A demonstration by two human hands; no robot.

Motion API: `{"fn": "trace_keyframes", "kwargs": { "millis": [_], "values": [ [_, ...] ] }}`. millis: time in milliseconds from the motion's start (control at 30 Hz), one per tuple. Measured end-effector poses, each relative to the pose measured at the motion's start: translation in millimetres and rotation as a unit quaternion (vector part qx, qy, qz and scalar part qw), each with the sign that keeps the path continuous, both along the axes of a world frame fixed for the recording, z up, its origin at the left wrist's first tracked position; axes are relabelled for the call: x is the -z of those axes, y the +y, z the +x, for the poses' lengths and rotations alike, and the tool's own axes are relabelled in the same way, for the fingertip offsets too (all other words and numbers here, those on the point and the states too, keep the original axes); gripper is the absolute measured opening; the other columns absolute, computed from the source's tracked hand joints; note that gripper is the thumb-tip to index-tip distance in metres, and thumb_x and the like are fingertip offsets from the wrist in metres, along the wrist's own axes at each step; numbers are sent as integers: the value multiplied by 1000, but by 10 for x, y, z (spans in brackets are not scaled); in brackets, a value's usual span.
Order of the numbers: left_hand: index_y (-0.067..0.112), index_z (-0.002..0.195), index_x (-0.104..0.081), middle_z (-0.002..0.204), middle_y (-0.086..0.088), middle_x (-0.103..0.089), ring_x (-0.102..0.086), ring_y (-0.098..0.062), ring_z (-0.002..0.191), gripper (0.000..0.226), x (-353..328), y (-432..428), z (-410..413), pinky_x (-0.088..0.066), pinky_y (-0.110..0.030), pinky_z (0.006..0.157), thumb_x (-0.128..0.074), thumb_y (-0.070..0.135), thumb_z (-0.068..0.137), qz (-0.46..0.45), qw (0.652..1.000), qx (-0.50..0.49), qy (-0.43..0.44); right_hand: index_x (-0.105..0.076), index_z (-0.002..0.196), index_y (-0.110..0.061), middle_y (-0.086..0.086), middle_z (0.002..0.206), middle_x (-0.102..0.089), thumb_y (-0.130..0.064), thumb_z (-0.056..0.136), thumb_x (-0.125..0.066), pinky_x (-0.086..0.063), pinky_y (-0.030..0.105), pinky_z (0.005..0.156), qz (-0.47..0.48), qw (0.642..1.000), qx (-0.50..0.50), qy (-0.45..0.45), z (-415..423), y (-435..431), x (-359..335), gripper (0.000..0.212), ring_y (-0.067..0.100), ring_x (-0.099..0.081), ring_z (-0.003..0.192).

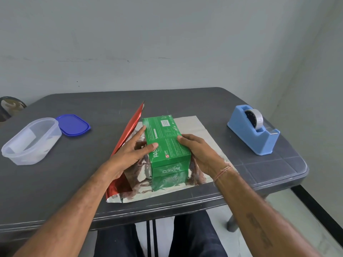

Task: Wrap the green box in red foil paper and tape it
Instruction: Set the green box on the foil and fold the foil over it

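The green box [165, 138] lies on the foil paper [202, 130], whose silver side faces up on the dark table. The sheet's left edge [130, 125] stands raised and shows its red side. My left hand [133, 147] is against the box's left side, thumb on the top face and fingers straight along the side, with the raised foil behind it. My right hand [196, 151] holds the box's right side, fingertips on the top edge. A blue tape dispenser [254, 128] with a roll of clear tape stands at the right.
A clear plastic tub [31, 140] and its blue lid [73, 124] sit at the table's left. The table's front edge [148, 214] runs just beyond my knees. A dark round object [11, 106] shows at the far left edge.
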State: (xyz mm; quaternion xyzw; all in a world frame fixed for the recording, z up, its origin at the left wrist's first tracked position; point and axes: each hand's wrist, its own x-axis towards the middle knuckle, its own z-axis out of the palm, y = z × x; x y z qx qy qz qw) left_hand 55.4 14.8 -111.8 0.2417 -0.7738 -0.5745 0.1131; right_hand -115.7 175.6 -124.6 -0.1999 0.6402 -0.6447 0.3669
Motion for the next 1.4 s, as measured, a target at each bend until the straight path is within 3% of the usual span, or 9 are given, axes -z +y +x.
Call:
{"fn": "trace_keyframes", "kwargs": {
  "millis": [300,400,467,667,800,1033,1133,1267,1400],
  "values": [
    [53,156,-13,167,-5,-25,-29,-29,151,99,67,-225,35,-32,-54,117,-74,63,79,32,999,-35,13,-62,131,-12,6,104,-79,-22,100,-65,-63,34,77,2,1000,-3,-5,10,-5,-59,33,20,-77,90],
    [40,150,-36,146,-15,-54,-52,-48,131,93,169,-485,123,-57,-50,87,-82,64,72,84,977,-184,74,-60,132,-10,8,104,-78,-19,99,-65,-59,24,66,-7,1000,-11,-22,1,6,-87,34,16,-77,83],
    [25,146,-45,139,-17,-58,-54,-48,128,91,256,-651,192,-52,-59,98,-83,61,72,75,949,-301,56,-60,132,-10,8,103,-78,-18,99,-65,-59,23,64,-11,1000,-15,-24,4,13,-94,34,15,-77,81],
    [29,128,-68,143,-1,-59,-51,-26,134,50,271,-689,433,-43,-43,105,-77,47,82,-530,831,-158,-63,-60,133,-11,10,109,-76,-19,100,-64,-59,22,64,-12,999,-18,-28,-11,4,-78,34,15,-77,83],
    [33,87,-74,84,17,-73,-69,-9,88,33,100,-628,396,-41,-21,62,-60,62,91,-469,868,-99,-130,-62,131,-12,8,106,-78,-19,100,-65,-59,25,67,-11,999,-20,-29,-16,10,-78,32,17,-77,86],
    [34,81,-67,75,15,-68,-64,-4,74,80,85,-730,450,-53,-30,68,-29,101,65,-398,894,52,-200,-62,130,-12,8,105,-77,-18,100,-64,-60,26,67,-6,999,-21,-27,5,20,-111,31,17,-77,85],
    [23,80,-66,68,9,-74,-72,-10,58,61,-43,-697,632,-59,-34,76,-47,80,85,-315,901,67,-292,-62,129,-10,8,103,-77,-17,100,-64,-60,25,64,-9,999,-17,-35,7,38,-129,30,16,-77,81],
    [31,89,-65,83,15,-73,-71,-9,76,50,-227,-710,761,-53,-31,74,-54,78,76,-405,853,25,-328,-61,130,-9,8,101,-78,-16,100,-63,-60,24,62,-9,999,-20,-45,15,37,-136,31,15,-77,78],
    [44,138,-52,146,14,-49,-53,-9,127,61,-256,-398,241,-48,-35,102,-65,68,83,-199,979,-14,-47,-60,129,-6,9,93,-78,-12,101,-62,-59,24,58,-22,997,-14,-69,51,37,-178,29,15,-77,74]
  ]
}}
